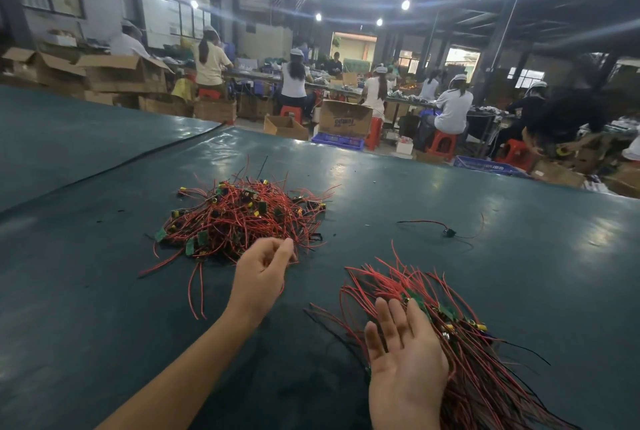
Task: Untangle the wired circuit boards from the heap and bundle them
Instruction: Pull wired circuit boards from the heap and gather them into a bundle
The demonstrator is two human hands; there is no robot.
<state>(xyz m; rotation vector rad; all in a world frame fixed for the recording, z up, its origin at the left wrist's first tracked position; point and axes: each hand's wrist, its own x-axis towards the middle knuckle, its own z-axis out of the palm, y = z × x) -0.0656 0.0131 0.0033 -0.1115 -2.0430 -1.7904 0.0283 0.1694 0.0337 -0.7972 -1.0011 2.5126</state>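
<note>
Centre-left on the dark green table (104,291) lies a tangled heap of red-wired green circuit boards (242,218). The left hand (261,273) curls its fingers at the heap's near edge; whether they pinch a wire is unclear. At lower right, the right hand (405,360), palm up with fingers straight, rests against a combed bundle of red-wired boards (485,377).

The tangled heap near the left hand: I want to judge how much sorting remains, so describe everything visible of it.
The heap is a loose mound of red wires knotted around small green circuit boards with yellow and black parts. It lies on the dark green table, ends splaying outward. The left hand is at its near edge, fingers curled; any grip is unclear.
</note>
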